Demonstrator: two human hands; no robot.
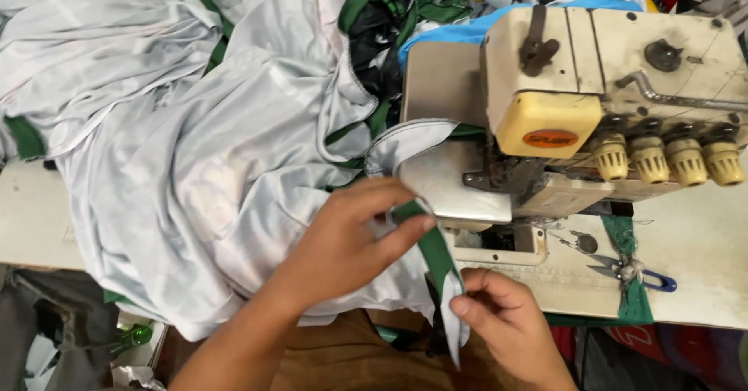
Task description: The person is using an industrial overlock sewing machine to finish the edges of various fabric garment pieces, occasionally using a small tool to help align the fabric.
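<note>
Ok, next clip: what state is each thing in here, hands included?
Left hand: pinching the green strip, resting on the white cloth.
Right hand: gripping the strip's lower end.
Green strip: stretched between both hands, short of the presser foot.
White cloth: heaped and crumpled left of the machine.
Sewing machine: nothing under its foot.
Snips: lying on the table, untouched.
</note>
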